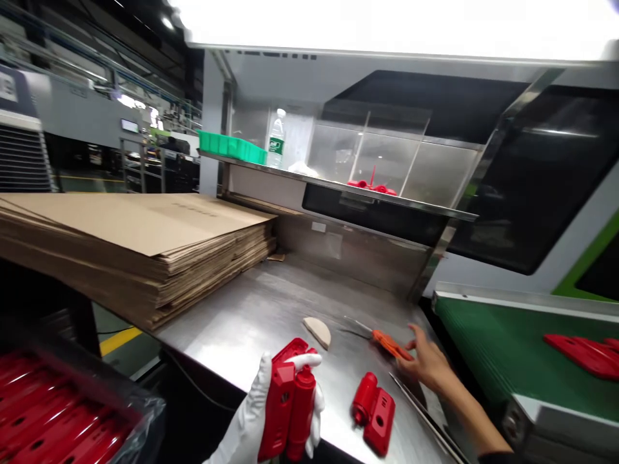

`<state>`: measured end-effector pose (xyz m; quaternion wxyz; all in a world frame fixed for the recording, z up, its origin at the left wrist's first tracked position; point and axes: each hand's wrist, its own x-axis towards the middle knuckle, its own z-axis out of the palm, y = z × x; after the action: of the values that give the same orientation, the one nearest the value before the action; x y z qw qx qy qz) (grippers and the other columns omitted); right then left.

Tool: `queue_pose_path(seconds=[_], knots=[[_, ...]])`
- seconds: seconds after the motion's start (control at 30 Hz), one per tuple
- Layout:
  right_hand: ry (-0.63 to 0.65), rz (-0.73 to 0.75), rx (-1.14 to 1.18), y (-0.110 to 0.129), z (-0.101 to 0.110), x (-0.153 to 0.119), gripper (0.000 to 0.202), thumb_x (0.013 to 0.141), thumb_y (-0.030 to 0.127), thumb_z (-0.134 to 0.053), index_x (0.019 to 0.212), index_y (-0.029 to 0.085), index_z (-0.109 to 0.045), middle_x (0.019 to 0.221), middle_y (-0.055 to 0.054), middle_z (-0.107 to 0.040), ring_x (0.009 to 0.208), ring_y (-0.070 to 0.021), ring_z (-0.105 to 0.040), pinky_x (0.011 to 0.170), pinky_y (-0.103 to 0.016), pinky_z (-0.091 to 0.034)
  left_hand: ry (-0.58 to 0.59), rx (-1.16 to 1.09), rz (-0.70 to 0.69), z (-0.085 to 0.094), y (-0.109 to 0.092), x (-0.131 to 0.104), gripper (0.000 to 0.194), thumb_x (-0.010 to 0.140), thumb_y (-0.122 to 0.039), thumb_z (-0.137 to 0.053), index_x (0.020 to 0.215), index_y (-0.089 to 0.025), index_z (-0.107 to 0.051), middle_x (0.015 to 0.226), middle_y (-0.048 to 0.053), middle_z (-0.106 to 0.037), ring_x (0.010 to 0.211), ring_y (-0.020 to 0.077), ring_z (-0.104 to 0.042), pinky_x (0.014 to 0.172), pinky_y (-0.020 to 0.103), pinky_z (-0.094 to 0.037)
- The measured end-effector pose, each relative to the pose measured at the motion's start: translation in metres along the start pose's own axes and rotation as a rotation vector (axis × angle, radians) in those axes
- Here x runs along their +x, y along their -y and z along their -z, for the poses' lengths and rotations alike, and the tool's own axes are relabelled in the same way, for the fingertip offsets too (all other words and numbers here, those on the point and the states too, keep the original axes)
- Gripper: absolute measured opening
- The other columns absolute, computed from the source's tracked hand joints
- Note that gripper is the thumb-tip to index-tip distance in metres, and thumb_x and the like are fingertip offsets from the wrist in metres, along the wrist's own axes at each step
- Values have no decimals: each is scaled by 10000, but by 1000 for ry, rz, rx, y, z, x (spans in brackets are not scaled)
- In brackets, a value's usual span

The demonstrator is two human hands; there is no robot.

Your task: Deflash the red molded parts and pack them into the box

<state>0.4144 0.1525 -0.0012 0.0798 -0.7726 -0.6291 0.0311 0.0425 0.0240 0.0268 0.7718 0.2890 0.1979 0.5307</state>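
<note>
My left hand, in a white glove, is closed around red plastic parts, a flat housing piece beside a cylindrical one. My right hand is bare, its thumb spread away from the fingers. Those fingers are at the handle end of an orange-handled tool with a thin metal tip, which lies on the metal table. Whether they touch it is hard to tell. Another red part, similar in shape, rests between my hands. Beyond my left hand lies a pale half-round pad.
Stacked cardboard sheets cover the table's left side. A bag-lined container of red parts stands lower left. At right runs a green conveyor carrying red pieces. The shelf holds a green bin and a bottle.
</note>
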Motion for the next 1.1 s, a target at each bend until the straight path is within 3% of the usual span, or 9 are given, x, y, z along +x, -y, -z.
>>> queue_pose_path(seconds=[0.1, 0.17, 0.37, 0.5, 0.6, 0.73, 0.83, 0.93, 1.1], knots=[[32, 33, -18, -9, -7, -1, 642, 857, 474, -716, 1396, 192, -512, 1352, -115, -564, 1232, -297, -541, 1050, -529, -422, -12, -22, -17, -2, -1, 2, 628, 920, -677, -455, 1275, -187, -623, 867, 103, -746, 587, 242, -677, 515, 365, -522], [76, 57, -7, -12, -11, 1, 561, 856, 513, -712, 1296, 188, -590, 1350, -108, -564, 1229, -291, -540, 1041, -520, -431, 11, -18, -31, -3, 0, 3, 616, 929, -657, -457, 1281, -177, -613, 850, 96, -738, 558, 242, -670, 493, 373, -521], [70, 58, 76, -8, -11, 7, 327, 881, 442, -685, 1039, 165, -611, 958, -25, -647, 850, -167, -621, 798, -356, -514, 87, -92, -7, 9, 1, 10, 634, 937, -628, -452, 1363, -166, -537, 793, 107, -726, 542, 240, -659, 502, 360, -502], [-22, 63, 165, -7, 0, -4, 486, 877, 471, -606, 1244, 182, -471, 952, -34, -643, 780, -167, -629, 721, -311, -481, 93, -112, 5, 18, 1, 11, 634, 945, -621, -427, 1363, -158, -540, 808, 120, -730, 553, 280, -684, 499, 381, -510], [-76, 128, 194, -10, 9, -18, 674, 834, 497, -612, 1389, 213, -354, 1036, -57, -620, 905, -208, -633, 788, -323, -482, 115, -116, -7, 20, 2, 10, 633, 968, -605, -376, 1361, -140, -549, 822, 127, -733, 556, 290, -695, 512, 391, -514], [-129, 154, 197, -18, 12, -27, 713, 837, 487, -598, 1447, 241, -322, 1116, -65, -591, 960, -221, -608, 847, -348, -483, 150, -120, -11, 20, 3, 8, 671, 982, -633, -272, 1307, -148, -604, 840, 155, -742, 578, 288, -701, 550, 392, -510], [-122, 135, 187, -24, 5, -21, 670, 857, 413, -600, 1443, 202, -357, 1151, -82, -597, 966, -209, -613, 871, -349, -490, 141, -124, 16, 20, 5, 9, 694, 967, -664, -271, 1295, -158, -613, 849, 157, -745, 583, 286, -696, 568, 390, -499], [-69, 121, 146, -25, -4, -11, 525, 882, 363, -646, 1347, 173, -493, 1102, -64, -623, 955, -195, -621, 895, -374, -501, 99, -116, 37, 21, 9, 12, 697, 957, -665, -311, 1359, -149, -551, 857, 157, -744, 600, 301, -697, 554, 386, -498], [-51, 23, 5, -14, -11, -7, 463, 942, 445, -620, 1323, 192, -549, 1259, -89, -587, 1131, -253, -577, 984, -487, -471, -23, -121, 51, 27, 8, 11, 666, 949, -612, -396, 1388, -123, -504, 784, 141, -738, 528, 297, -662, 497, 393, -498]])
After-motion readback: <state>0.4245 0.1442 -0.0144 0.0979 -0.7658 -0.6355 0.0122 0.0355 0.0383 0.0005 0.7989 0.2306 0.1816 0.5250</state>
